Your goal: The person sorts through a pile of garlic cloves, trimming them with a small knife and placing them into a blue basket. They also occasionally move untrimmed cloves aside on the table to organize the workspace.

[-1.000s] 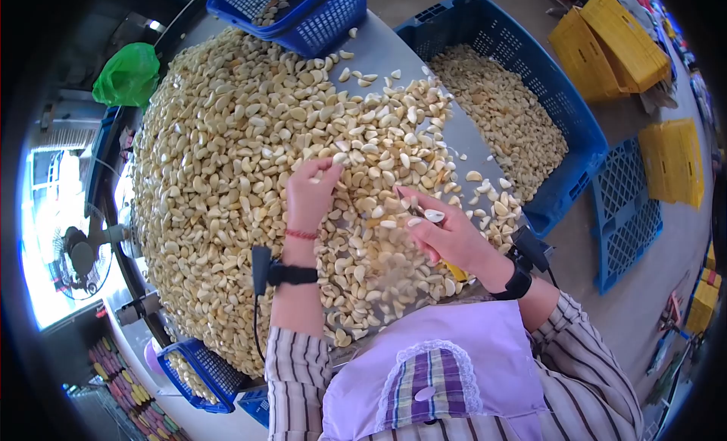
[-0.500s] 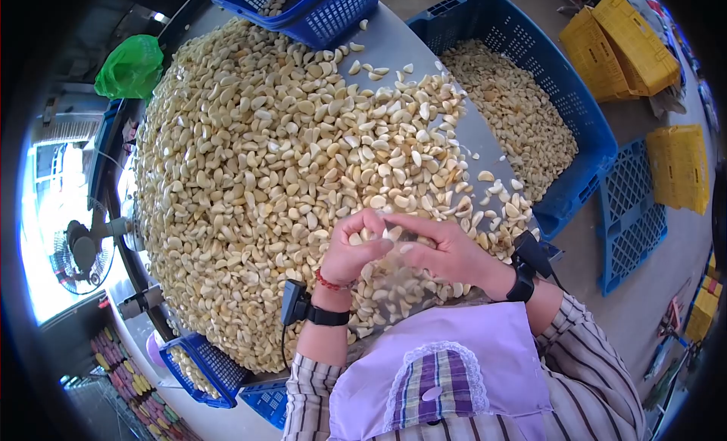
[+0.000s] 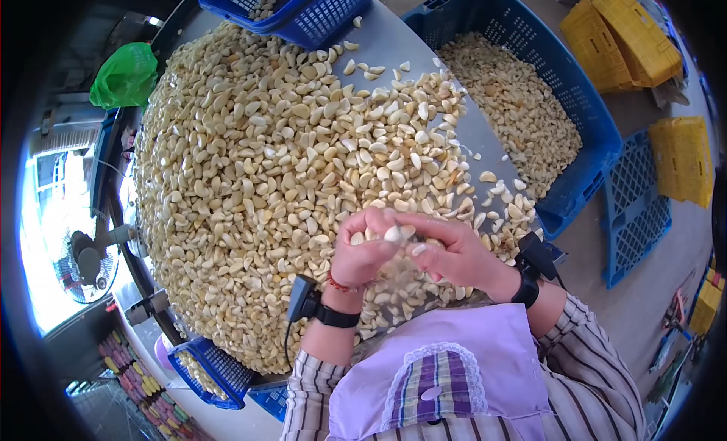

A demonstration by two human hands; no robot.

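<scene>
My left hand is closed around several pale peeled garlic cloves, some showing between its curled fingers. At its fingertips a whitish garlic clove sticks out toward my right hand. The right fingers are bent and pinched close to that clove, nearly meeting the left fingertips. Whether they grip a small tool or another clove is hidden. Both hands are held just above a broad heap of garlic cloves spread over a grey metal table.
A blue basket stands at the table's far edge. To the right, a large blue crate holds more cloves, near yellow crates. A smaller blue basket sits at lower left. A fan and green bag are at left.
The left hand has shifted slightly right, and a whitish clove now shows clearly at the fingertips. The right fingers have curled in more. The whole view has tilted slightly.
</scene>
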